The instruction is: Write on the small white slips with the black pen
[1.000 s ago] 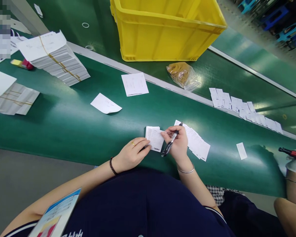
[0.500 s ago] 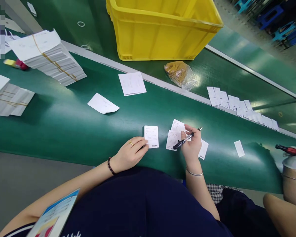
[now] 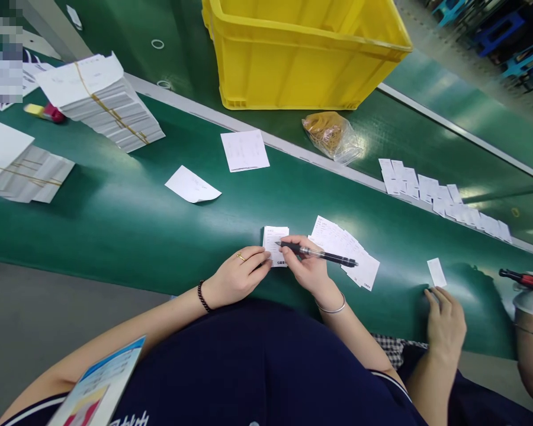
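In front of me a small stack of printed paper slips (image 3: pixel 273 235) lies on the green bench. My left hand (image 3: pixel 240 273) rests at its lower left corner, fingers curled together and pinching its edge. My right hand (image 3: pixel 308 266) is closed around a black pen (image 3: pixel 328 255), fingertips at the stack's right side. The pen's tip points left, over the top slip; whether it touches the paper I cannot tell. Just right of that hand, several loose printed slips (image 3: pixel 350 251) overlap in a fan, partly covered by the hand.
Beyond the bench strip stands a yellow crate (image 3: pixel 293 74), with a bag of rubber bands (image 3: pixel 331 136) beside it. Banded paper stacks (image 3: pixel 102 103) sit at left. Single sheets (image 3: pixel 245 151) lie mid-bench. Rows of slips (image 3: pixel 444 195) line the right ledge. A co-worker's hand (image 3: pixel 446 322) is near one slip (image 3: pixel 436 272).
My right hand has moved left from the fanned slips to the stack, and the pen has swung so its tip points left. A co-worker's bare hand has appeared at right.
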Available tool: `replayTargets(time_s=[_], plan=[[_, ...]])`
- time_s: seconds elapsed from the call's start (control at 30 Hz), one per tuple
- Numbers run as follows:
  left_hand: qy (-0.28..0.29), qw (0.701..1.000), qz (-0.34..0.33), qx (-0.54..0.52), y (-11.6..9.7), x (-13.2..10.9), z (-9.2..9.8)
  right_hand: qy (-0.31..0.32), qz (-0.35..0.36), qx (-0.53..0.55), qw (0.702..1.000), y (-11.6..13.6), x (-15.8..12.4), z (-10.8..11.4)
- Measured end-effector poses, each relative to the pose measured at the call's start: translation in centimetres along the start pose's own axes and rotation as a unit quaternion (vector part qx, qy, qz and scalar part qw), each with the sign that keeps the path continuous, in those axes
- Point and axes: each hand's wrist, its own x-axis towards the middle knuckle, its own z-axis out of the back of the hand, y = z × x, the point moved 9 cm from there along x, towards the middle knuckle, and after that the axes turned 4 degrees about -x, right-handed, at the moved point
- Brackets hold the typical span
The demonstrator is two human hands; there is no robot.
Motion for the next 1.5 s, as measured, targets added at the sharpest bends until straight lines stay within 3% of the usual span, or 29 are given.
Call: replayTargets(time_s=[0.13, 0.23, 1.3, 1.5], plan=[[-0.008, 1.0, -0.003, -0.001, 0.0, 0.1, 0.2, -0.009, 0.099, -0.086, 0.991, 1.8, 0.3, -0.3], [-0.013, 1.0, -0.007, 0.0, -0.1, 0.2, 0.3, -0.005, 0.122, -0.11, 0.986, 2.3, 0.2, -0.6], [-0.009, 1.0, -0.003, -0.003, 0.0, 0.2, 0.4, 0.026, 0.1, -0.133, 0.986, 2.0, 0.6, -1.7], [-0.008, 1.0, -0.001, -0.002, 0.0, 0.3, 0.3, 0.004, 0.114, -0.14, 0.984, 2.1, 0.3, -1.4]])
